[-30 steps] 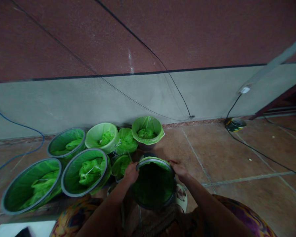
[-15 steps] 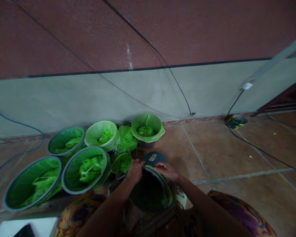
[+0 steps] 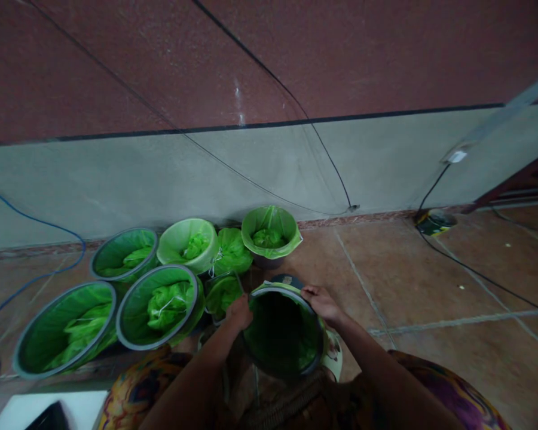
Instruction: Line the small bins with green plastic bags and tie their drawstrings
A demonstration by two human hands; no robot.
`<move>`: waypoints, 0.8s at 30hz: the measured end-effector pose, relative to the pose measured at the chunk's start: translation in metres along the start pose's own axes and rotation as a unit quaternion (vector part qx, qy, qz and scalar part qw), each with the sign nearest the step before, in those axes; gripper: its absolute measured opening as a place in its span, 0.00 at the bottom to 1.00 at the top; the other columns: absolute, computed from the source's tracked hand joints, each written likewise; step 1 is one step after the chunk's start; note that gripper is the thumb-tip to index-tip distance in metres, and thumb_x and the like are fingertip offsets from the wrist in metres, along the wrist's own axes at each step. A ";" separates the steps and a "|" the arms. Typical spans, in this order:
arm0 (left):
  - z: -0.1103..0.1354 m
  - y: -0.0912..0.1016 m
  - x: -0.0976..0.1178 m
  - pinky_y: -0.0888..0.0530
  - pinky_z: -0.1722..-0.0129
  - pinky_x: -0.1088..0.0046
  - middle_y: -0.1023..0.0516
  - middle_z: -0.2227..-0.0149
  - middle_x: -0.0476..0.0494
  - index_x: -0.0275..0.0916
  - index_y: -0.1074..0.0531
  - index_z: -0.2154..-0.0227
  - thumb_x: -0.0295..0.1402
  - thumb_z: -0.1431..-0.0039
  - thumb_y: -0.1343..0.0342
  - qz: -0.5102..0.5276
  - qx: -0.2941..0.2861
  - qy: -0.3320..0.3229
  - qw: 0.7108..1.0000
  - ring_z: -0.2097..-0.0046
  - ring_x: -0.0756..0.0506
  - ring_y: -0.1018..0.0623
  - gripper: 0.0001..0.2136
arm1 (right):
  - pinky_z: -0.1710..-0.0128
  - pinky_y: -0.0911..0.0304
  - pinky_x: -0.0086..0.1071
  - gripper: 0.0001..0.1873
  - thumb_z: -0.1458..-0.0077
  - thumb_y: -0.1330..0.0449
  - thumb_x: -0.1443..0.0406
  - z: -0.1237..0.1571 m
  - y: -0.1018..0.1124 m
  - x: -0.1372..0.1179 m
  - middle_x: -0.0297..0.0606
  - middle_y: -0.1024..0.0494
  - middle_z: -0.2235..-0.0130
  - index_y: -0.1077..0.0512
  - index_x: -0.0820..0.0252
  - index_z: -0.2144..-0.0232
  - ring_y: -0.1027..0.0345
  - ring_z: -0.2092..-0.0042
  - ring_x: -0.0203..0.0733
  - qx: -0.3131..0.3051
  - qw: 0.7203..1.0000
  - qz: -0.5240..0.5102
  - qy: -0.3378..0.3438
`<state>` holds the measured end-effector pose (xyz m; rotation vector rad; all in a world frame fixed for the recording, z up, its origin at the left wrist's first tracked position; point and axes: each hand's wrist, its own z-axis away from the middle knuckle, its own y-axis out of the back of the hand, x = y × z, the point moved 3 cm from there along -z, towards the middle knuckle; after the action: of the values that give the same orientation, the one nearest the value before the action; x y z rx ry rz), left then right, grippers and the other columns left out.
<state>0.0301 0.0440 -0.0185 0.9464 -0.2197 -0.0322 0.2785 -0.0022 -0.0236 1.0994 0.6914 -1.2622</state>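
Note:
Between my knees is a dark bucket (image 3: 283,334) with a grey rim and a green plastic bag lining it. Its mouth faces up towards me, and the inside is too dark to make out. My left hand (image 3: 241,313) is closed on the left side of the rim. On the upper right of the rim, my right hand (image 3: 321,303) grips with its fingers curled over the edge. Just beyond the bucket, partly hidden by it, lies a dark round thing (image 3: 287,279) with a small label.
To the left stand several bag-lined buckets, among them a grey-rimmed one (image 3: 160,307) and a pale green one (image 3: 188,245). Another lined bucket (image 3: 269,233) is by the wall. A blue hose (image 3: 49,278), a white board (image 3: 80,409) and a can (image 3: 436,222) with a black cable lie around.
My hands have moved farther apart along the rim, the right one going rightwards. The bucket has shifted slightly right and covers more of the dark round thing.

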 end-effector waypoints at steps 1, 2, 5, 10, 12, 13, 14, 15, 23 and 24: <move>0.000 -0.002 -0.002 0.29 0.52 0.70 0.23 0.52 0.34 0.34 0.33 0.50 0.28 0.40 0.51 -0.004 -0.004 -0.002 1.000 0.48 0.42 0.24 0.15 | 0.67 0.41 0.30 0.13 0.52 0.42 0.56 -0.001 0.001 0.000 0.32 0.26 0.75 0.26 0.59 0.78 0.35 0.70 0.38 0.003 1.000 0.002 0.003; 0.000 -0.003 -0.002 0.29 0.52 0.71 0.23 0.52 0.35 0.34 0.31 0.52 0.28 0.39 0.52 -0.007 -0.004 -0.002 1.000 0.48 0.42 0.24 0.13 | 0.65 0.40 0.31 0.14 0.51 0.42 0.55 -0.001 0.002 0.000 0.33 0.25 0.74 0.26 0.59 0.76 0.34 0.68 0.39 0.001 1.000 0.002 0.007; 0.002 -0.003 0.002 0.30 0.51 0.70 0.23 0.52 0.34 0.33 0.31 0.53 0.27 0.38 0.53 -0.012 0.005 -0.006 1.000 0.49 0.42 0.24 0.12 | 0.62 0.39 0.33 0.17 0.52 0.41 0.52 -0.002 -0.001 -0.002 0.35 0.23 0.70 0.24 0.60 0.72 0.33 0.67 0.40 -0.013 1.000 -0.012 0.010; 0.007 0.009 0.020 0.29 0.52 0.68 0.23 0.54 0.34 0.35 0.34 0.50 0.25 0.36 0.58 -0.039 0.065 -0.051 0.996 0.51 0.42 0.23 0.15 | 0.64 0.39 0.34 0.17 0.59 0.37 0.54 -0.005 -0.001 0.004 0.36 0.23 0.72 0.23 0.61 0.70 0.33 0.69 0.40 0.005 0.999 -0.052 -0.015; 0.009 0.015 0.025 0.29 0.54 0.68 0.23 0.56 0.35 0.37 0.34 0.50 0.26 0.35 0.59 -0.052 0.095 -0.061 0.992 0.51 0.42 0.23 0.15 | 0.65 0.39 0.33 0.15 0.60 0.38 0.56 -0.006 0.001 0.009 0.36 0.23 0.72 0.23 0.60 0.72 0.33 0.69 0.40 0.027 0.997 -0.062 -0.024; 0.009 0.017 0.027 0.29 0.54 0.68 0.24 0.56 0.36 0.37 0.34 0.49 0.27 0.35 0.59 -0.054 0.101 -0.064 0.991 0.51 0.42 0.24 0.15 | 0.65 0.39 0.33 0.14 0.60 0.39 0.56 -0.006 0.002 0.012 0.36 0.23 0.73 0.23 0.60 0.73 0.33 0.70 0.40 0.035 0.997 -0.063 -0.027; 0.010 0.018 0.028 0.29 0.53 0.69 0.24 0.56 0.36 0.38 0.34 0.49 0.28 0.34 0.59 -0.053 0.104 -0.066 0.991 0.50 0.42 0.24 0.15 | 0.66 0.39 0.33 0.13 0.60 0.40 0.57 -0.006 0.003 0.014 0.36 0.23 0.73 0.23 0.60 0.74 0.33 0.70 0.40 0.040 0.997 -0.062 -0.028; 0.010 0.018 0.029 0.29 0.53 0.69 0.24 0.55 0.37 0.39 0.35 0.48 0.29 0.34 0.59 -0.049 0.105 -0.068 0.991 0.50 0.42 0.25 0.15 | 0.67 0.39 0.33 0.13 0.60 0.41 0.58 -0.007 0.003 0.016 0.36 0.23 0.74 0.23 0.60 0.74 0.34 0.71 0.40 0.045 0.997 -0.058 -0.028; 0.010 0.010 0.014 0.30 0.52 0.68 0.26 0.49 0.29 0.31 0.38 0.44 0.31 0.41 0.47 -0.014 0.026 0.012 0.999 0.48 0.40 0.25 0.22 | 0.71 0.38 0.32 0.11 0.61 0.46 0.63 -0.009 0.013 0.034 0.38 0.22 0.74 0.24 0.59 0.78 0.31 0.73 0.41 0.098 0.992 -0.044 -0.070; 0.011 0.008 0.012 0.29 0.53 0.68 0.25 0.50 0.29 0.31 0.34 0.48 0.31 0.40 0.48 -0.016 0.007 0.016 1.000 0.48 0.39 0.24 0.18 | 0.71 0.38 0.32 0.11 0.59 0.46 0.63 -0.009 0.014 0.034 0.38 0.22 0.75 0.25 0.59 0.79 0.31 0.73 0.42 0.097 0.993 -0.028 -0.066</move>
<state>0.0391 0.0386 -0.0040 0.9627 -0.1752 -0.0443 0.3010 -0.0078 -0.0534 1.1472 0.5103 -1.4599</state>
